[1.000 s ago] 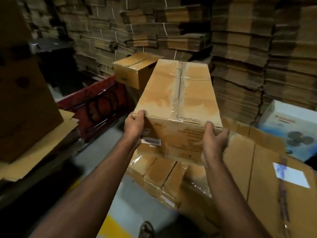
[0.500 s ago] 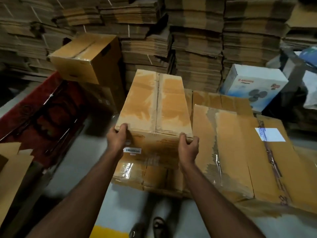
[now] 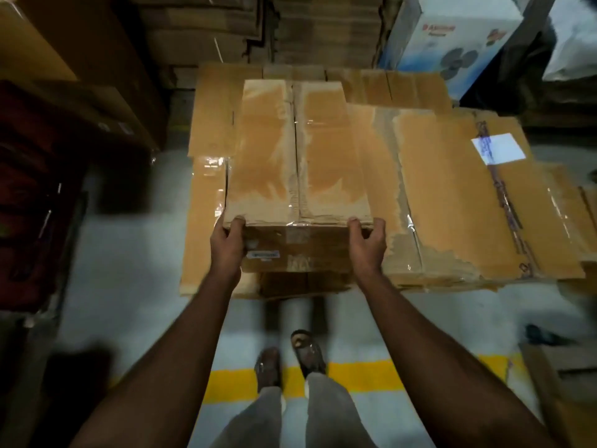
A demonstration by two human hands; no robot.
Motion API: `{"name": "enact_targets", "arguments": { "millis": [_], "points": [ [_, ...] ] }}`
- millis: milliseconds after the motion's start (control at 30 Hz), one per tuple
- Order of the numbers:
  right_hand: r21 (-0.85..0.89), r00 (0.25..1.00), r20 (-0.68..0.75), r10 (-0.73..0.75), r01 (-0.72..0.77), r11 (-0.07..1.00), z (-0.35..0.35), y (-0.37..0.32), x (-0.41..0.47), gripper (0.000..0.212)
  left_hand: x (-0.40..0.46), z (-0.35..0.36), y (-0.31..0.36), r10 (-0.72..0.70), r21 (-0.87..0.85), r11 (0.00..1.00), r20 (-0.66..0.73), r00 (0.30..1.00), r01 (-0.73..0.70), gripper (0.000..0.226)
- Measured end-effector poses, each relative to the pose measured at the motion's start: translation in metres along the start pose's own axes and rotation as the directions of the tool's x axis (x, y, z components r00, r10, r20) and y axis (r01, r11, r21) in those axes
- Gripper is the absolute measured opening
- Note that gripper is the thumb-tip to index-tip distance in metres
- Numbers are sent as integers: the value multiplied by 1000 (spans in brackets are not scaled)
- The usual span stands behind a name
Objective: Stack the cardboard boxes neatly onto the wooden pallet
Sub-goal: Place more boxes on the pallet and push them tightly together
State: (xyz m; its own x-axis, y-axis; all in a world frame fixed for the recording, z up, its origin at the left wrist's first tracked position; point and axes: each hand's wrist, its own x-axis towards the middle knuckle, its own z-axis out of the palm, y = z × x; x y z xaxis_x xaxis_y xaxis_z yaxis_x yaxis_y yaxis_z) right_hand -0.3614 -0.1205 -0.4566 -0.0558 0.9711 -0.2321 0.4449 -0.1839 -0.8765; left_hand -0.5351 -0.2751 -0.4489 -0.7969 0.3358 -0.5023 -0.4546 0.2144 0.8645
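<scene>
**boxguy:** ok so where are we at? We've got the taped cardboard box (image 3: 298, 156) held by its near end, left hand (image 3: 227, 242) and right hand (image 3: 368, 244) on the two near corners. Fingers curl round the corner edges and thumbs sit on the top rim. It's low over the flat boxes on the left of the big box with the white label (image 3: 452, 195).

**palletpal:** Looks like we're mid set-down. Can't see the wooden pallet itself, it's buried under cardboard. Next we probably need to lower it flat and nudge its right side flush against that labelled box before letting go.
</scene>
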Motion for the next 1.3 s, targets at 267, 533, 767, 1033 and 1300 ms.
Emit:
{"name": "enact_targets", "arguments": {
  "millis": [267,533,767,1033,1300],
  "points": [
    [-193,995,95,28,-9,981,-14,48,-5,43,-3,-10,-43,-59,94,994,70,996,53,26],
    [-403,992,117,48,3,915,-24,67,-14,49,-5,-20,-61,-98,264,962,115,988,65,38],
    [-533,982,186,16,87,841,-27,82,-22,51,-10,-14,-69,-103,354,934,152,983,43,50],
    [-606,961,276,-27,196,771,-27,85,-22,57,-3,-18,-88,-61,401,916,178,982,-16,63],
    [-709,857,488,-166,500,497,-4,71,-21,42,2,-8,-107,-92,492,871,149,985,7,69]
  ]
}}
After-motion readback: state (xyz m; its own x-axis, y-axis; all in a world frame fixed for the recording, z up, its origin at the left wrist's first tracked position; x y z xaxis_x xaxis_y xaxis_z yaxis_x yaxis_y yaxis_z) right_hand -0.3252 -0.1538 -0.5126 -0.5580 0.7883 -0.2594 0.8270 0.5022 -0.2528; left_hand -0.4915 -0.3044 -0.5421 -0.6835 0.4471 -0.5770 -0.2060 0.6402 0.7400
